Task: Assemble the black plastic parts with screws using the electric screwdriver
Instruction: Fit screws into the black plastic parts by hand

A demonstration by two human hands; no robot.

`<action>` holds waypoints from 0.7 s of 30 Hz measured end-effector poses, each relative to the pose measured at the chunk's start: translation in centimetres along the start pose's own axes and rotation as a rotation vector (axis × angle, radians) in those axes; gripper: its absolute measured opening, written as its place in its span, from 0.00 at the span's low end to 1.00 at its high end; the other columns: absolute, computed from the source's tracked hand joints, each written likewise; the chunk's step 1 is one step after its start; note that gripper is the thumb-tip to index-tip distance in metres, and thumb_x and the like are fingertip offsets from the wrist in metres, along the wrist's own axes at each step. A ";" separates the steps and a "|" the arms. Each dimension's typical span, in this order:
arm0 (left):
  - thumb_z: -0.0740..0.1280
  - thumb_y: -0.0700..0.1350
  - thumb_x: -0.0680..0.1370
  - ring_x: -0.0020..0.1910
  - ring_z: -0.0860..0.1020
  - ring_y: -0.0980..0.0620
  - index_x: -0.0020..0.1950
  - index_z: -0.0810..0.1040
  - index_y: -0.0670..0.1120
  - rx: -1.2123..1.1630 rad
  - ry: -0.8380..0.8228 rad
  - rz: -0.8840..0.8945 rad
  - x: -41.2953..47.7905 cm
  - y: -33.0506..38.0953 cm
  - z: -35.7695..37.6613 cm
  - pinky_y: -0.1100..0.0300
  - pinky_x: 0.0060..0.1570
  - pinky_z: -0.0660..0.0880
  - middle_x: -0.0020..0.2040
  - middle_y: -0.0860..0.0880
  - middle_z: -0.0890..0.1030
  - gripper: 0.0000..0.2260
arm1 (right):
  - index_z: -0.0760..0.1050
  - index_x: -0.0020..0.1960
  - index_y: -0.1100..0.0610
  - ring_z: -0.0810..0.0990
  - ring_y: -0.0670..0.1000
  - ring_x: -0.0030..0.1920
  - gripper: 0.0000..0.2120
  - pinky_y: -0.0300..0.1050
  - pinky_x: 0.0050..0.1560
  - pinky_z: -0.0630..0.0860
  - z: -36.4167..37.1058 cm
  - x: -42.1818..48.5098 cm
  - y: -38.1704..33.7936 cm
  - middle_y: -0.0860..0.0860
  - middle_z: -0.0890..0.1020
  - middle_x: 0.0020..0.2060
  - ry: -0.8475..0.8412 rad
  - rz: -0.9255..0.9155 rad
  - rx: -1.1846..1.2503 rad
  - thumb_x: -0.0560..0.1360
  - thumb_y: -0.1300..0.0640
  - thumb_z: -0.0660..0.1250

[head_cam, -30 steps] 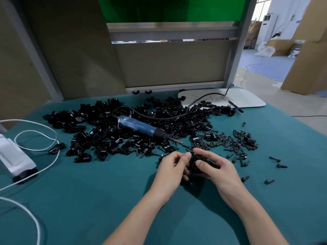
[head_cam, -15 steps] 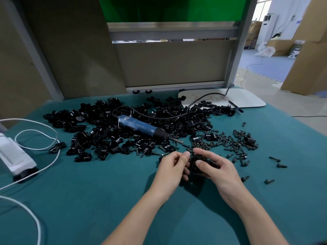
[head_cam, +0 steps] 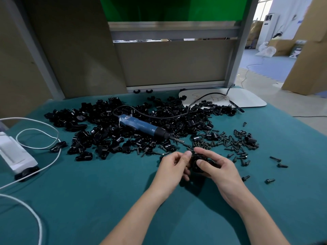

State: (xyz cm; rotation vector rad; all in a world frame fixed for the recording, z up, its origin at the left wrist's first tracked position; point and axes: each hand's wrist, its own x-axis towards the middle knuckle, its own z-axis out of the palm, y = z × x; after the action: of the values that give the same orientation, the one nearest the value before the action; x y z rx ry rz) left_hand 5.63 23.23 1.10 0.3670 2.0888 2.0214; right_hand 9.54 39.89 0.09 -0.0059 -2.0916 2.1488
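Holding the black plastic part (head_cam: 199, 164) low at frame centre, you pinch it between the thumb and forefinger of your right hand (head_cam: 221, 171). Your left hand (head_cam: 172, 167) has its fingers curled and its thumb pressed on the part's left edge. Loose screws (head_cam: 230, 143) lie just right of them on the table (head_cam: 88, 200). Beyond, the electric screwdriver (head_cam: 141, 125) lies slantwise, bit toward your hands, handle running to the upper left, so your left hand looks nearer its grip.
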 end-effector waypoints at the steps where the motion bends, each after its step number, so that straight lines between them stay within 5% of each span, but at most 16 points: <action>1: 0.65 0.55 0.82 0.30 0.78 0.54 0.46 0.78 0.46 0.019 -0.009 -0.003 0.0 0.0 -0.1 0.64 0.34 0.74 0.32 0.51 0.80 0.13 | 0.83 0.61 0.41 0.84 0.53 0.60 0.24 0.59 0.69 0.76 0.0 0.0 0.0 0.49 0.87 0.56 -0.002 0.001 -0.010 0.65 0.43 0.77; 6: 0.68 0.44 0.81 0.37 0.80 0.59 0.51 0.80 0.50 -0.004 0.039 0.069 0.3 -0.5 0.3 0.62 0.42 0.78 0.37 0.55 0.83 0.01 | 0.84 0.61 0.43 0.86 0.56 0.56 0.18 0.57 0.65 0.79 0.0 0.0 -0.1 0.53 0.87 0.54 -0.012 0.020 0.044 0.72 0.55 0.76; 10: 0.70 0.43 0.80 0.47 0.82 0.59 0.52 0.80 0.52 -0.019 0.022 0.104 0.4 -0.6 0.0 0.63 0.47 0.78 0.47 0.55 0.84 0.04 | 0.84 0.60 0.44 0.85 0.57 0.58 0.17 0.54 0.64 0.80 -0.1 -0.2 -0.2 0.53 0.87 0.55 -0.010 0.033 0.060 0.77 0.63 0.73; 13: 0.70 0.48 0.80 0.42 0.81 0.58 0.56 0.78 0.50 -0.093 0.019 0.070 0.3 -0.3 0.0 0.62 0.43 0.78 0.46 0.55 0.83 0.07 | 0.84 0.61 0.44 0.85 0.55 0.59 0.17 0.59 0.67 0.77 -0.1 -0.1 -0.2 0.52 0.87 0.56 0.011 0.031 0.030 0.76 0.60 0.75; 17: 0.66 0.55 0.82 0.33 0.79 0.54 0.49 0.79 0.45 -0.023 -0.007 -0.009 0.4 -0.3 -0.3 0.59 0.38 0.77 0.36 0.52 0.81 0.13 | 0.84 0.61 0.42 0.84 0.53 0.60 0.21 0.60 0.68 0.76 0.0 -0.1 -0.4 0.50 0.87 0.56 0.003 0.023 0.010 0.68 0.49 0.78; 21: 0.68 0.46 0.81 0.38 0.80 0.56 0.51 0.80 0.49 0.013 -0.001 0.056 0.5 -0.4 -0.2 0.61 0.41 0.78 0.39 0.55 0.82 0.03 | 0.84 0.61 0.42 0.84 0.53 0.61 0.24 0.59 0.69 0.76 0.0 0.0 -0.2 0.49 0.87 0.57 -0.012 0.012 0.014 0.65 0.45 0.77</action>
State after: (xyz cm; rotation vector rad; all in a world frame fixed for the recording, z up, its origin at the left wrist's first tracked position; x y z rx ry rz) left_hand 5.03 23.15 0.68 0.4332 2.1143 2.0390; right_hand 9.58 39.86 0.30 -0.0037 -2.0881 2.1761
